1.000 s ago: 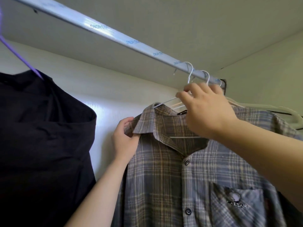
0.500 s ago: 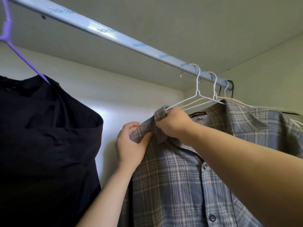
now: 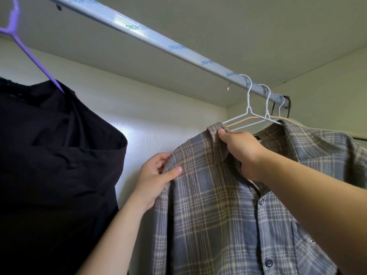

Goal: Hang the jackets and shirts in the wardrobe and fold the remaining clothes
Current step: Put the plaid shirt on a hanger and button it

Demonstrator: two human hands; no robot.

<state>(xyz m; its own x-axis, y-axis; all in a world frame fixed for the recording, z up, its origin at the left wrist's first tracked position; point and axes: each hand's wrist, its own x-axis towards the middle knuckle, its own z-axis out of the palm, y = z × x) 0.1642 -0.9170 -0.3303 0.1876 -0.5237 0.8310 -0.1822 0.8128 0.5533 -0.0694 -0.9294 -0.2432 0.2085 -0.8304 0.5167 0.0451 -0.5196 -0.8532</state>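
Head view. Far left: black garment [image 3: 59,155], matte and slumped, on a purple hanger [image 3: 29,54]. Left hand [image 3: 155,179]: fingers pinch the shoulder of the plaid shirt [image 3: 208,215], soft woven cloth. Right hand [image 3: 242,151] grips the collar. The shirt hangs from a thin white hanger [image 3: 248,108] on the ribbed rail [image 3: 158,38]. Step, I judge: straightening. Next: seat the shoulder, then let go gently.

Home wardrobe: rail [image 3: 151,39], hung shirts [image 3: 228,195]
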